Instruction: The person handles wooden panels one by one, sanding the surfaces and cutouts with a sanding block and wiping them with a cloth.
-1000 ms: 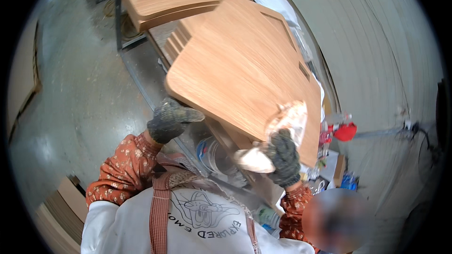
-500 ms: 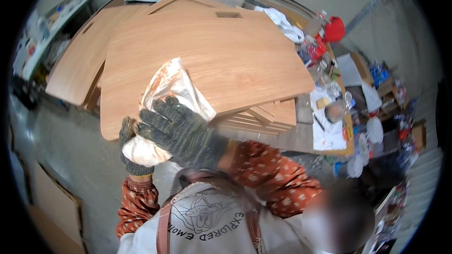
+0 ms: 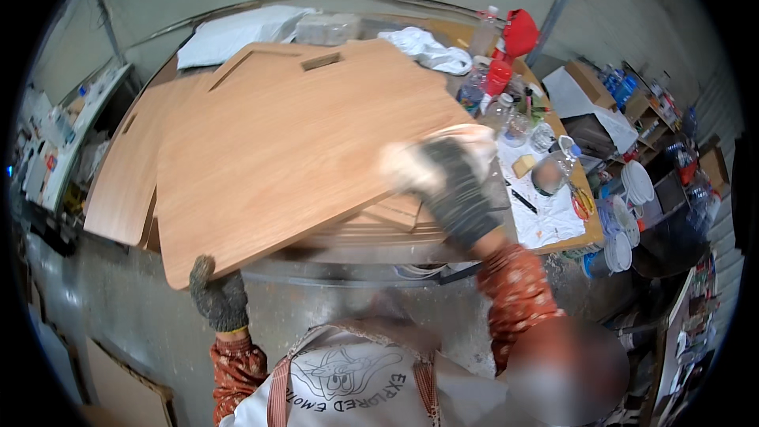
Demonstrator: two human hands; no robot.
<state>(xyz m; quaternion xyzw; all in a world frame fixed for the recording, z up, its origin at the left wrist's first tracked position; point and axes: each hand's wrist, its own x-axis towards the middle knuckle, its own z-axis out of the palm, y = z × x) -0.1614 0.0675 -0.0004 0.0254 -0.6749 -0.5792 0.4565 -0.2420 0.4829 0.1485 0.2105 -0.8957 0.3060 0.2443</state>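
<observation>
A large light-brown wooden panel [image 3: 300, 126] with a slot near its far edge lies tilted across a stack of similar boards. My left hand [image 3: 219, 298], in a dark knit glove, grips its near left corner, thumb on top and fingers underneath. At the panel's right end my right hand [image 3: 458, 194], gloved alike and smeared by motion, presses a stained white cloth [image 3: 477, 141] onto the surface. Part of the cloth is hidden beneath that glove.
Another wooden panel [image 3: 118, 190] lies at the left. On the right, a bench carries plastic bottles [image 3: 484, 32], a cut-off bottle [image 3: 551, 174], a yellow sponge block [image 3: 523, 164], a black marker [image 3: 522, 200] and scissors [image 3: 583, 204]. White buckets [image 3: 617, 253] stand beyond its right side.
My right hand has swept the cloth rightward to the panel's right end. My left hand has left the cloth and now holds the corner. The panel has turned slightly.
</observation>
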